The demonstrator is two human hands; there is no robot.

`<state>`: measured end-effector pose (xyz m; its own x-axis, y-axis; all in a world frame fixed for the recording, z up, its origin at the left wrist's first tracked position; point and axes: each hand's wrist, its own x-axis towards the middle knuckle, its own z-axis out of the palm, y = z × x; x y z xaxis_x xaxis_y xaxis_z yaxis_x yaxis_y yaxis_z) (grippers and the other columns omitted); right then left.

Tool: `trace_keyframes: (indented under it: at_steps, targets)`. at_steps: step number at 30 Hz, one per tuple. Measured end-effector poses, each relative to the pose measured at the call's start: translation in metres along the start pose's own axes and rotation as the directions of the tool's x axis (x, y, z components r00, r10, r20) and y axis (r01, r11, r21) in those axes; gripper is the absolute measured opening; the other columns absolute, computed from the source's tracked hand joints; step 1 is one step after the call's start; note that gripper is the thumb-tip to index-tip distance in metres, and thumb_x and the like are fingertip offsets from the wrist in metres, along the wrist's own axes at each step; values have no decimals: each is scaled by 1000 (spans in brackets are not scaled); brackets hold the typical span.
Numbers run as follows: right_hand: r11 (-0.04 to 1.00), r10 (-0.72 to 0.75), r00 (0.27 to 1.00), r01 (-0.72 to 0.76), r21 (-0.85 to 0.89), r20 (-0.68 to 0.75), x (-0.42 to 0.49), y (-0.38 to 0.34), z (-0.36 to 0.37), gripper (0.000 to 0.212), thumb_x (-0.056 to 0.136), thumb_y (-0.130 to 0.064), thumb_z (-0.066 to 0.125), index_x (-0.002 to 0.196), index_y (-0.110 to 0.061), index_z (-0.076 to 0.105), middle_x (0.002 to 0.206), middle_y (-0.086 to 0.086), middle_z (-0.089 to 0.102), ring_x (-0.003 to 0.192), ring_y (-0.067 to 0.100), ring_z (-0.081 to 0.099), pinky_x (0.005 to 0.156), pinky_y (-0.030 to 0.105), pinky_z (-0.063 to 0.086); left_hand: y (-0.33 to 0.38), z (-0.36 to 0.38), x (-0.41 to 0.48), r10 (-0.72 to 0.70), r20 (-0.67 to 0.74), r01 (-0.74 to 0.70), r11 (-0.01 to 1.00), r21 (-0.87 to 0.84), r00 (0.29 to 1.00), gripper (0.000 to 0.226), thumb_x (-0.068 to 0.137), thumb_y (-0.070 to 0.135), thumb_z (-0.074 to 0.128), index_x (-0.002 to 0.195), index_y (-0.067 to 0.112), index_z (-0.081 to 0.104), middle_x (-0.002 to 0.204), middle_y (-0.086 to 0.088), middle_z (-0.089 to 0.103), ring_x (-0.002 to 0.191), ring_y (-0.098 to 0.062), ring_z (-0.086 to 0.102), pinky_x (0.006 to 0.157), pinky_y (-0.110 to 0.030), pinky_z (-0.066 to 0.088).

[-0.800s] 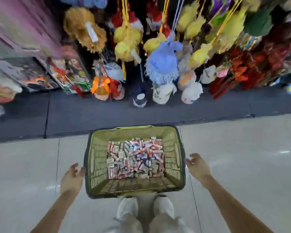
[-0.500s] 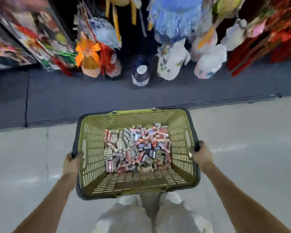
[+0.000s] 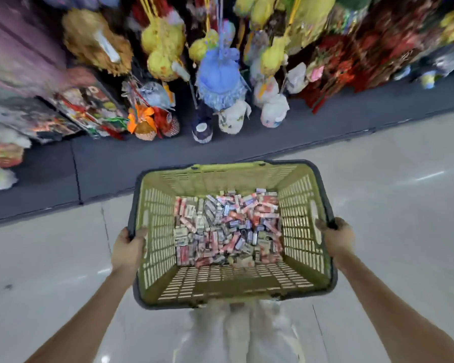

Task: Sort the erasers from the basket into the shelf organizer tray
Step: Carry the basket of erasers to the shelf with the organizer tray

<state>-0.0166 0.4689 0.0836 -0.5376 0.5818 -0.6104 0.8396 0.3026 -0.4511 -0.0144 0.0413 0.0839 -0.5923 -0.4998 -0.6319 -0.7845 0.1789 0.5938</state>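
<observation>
Fingers (image 3: 322, 224) gripping basket (image 3: 220, 176), left hand (image 3: 127, 248), right hand (image 3: 338, 238), erasers (image 3: 226, 226) maybe wrapped

The basket (image 3: 155, 231) is olive-green with slotted walls and a dark grey rim. The erasers (image 3: 226, 226) have red, pink, white and blue-grey wrappers. The floor (image 3: 391, 192) is pale grey and the plinth (image 3: 142, 158) dark grey. One hanging ornament (image 3: 220, 77) is light blue, and the pom-poms (image 3: 163, 48) are yellow.

floor (image 3: 378, 205): pale glossy tiles, thin joints, streaks of reflected light | dark grey base strip (image 3: 142, 163): runs along the floor's far edge | above it: hanging yellow plush decorations (image 3: 160, 48), blue tasselled one (image 3: 220, 79), red ornaments (image 3: 351, 64) at right | left: blurred printed packages (image 3: 37, 119)
</observation>
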Motion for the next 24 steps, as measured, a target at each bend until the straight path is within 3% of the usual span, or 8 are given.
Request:
trace_keyframes:
  at_steps: [4,8,11,16,21,24]
  targets:
    - [994,23,995,-12,111,-98,-69,-14,-94,23,88,-24,62,92,-3,56,64,7,56,54,22,52,49,29,38,76,-34,-70,196,53,-203,948,245,979,41,95,43,49,73,8,51,58,-7,57,56,-28,56,52,-32,38]
    - [988,83,980,-58,141,-182,-123,-14,-175,21,86,-34,63,90,-14,57,73,7,63,65,29,60,63,41,50,155,-41,-124,304,153,-339,876,344,940,43,97,40,46,66,10,46,53,-6,54,52,-27,55,48,-31,35]
    - [969,166,954,-110,223,-251,-154,-2,-221,19,85,-35,63,89,-17,59,70,6,63,63,28,60,60,40,49,209,-26,-156,407,239,-471,794,385,881,43,98,39,45,68,8,46,56,-9,53,53,-27,53,47,-32,31]
    - [851,341,885,-147,503,-318,-177,13,-279,19,87,-18,62,100,-3,62,65,1,58,53,15,52,48,28,39,304,41,-197,484,402,-625,666,406,777,41,97,35,47,66,9,47,59,-14,56,59,-32,54,58,-40,38]
    - [744,478,827,-202,637,-296,-162,25,-340,18,87,-20,63,98,-6,60,88,27,66,71,35,63,52,33,43,390,149,-224,494,548,-722,597,350,675,40,90,41,52,66,10,50,53,-12,51,54,-27,50,55,-41,44]
    - [723,502,812,-206,659,-297,-137,33,-380,25,86,-22,64,102,-3,62,82,18,68,69,29,62,58,35,46,439,216,-241,530,587,-779,529,335,612,36,91,44,52,76,12,54,53,-6,51,53,-28,51,55,-42,45]
